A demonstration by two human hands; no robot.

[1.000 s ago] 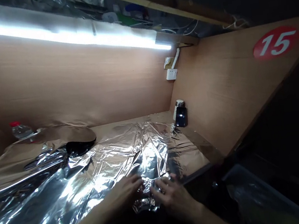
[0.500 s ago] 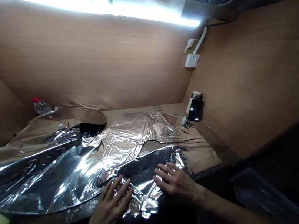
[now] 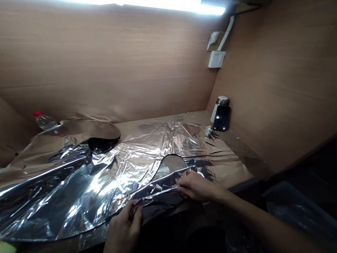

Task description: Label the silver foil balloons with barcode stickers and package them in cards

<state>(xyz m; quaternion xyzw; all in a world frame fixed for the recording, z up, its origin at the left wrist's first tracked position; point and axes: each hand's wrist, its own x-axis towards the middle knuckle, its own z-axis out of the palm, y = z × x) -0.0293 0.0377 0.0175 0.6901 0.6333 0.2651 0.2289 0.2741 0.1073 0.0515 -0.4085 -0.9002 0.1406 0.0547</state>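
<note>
L hand [image 3: 122, 227] & R hand [image 3: 196, 186], fingers nearly closed, pinched shiny silver foil-like sheet [image 3: 161, 192] at 6 o'clock, spaced apart prob. to keep edge taut. Grey round-ended flat piece [image 3: 171, 164] lay just beyond, twd 12, partly covered.

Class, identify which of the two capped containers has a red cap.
The clear bottle at the back left: its red cap differs from the silvery cap on the container behind the dark phone.
</note>
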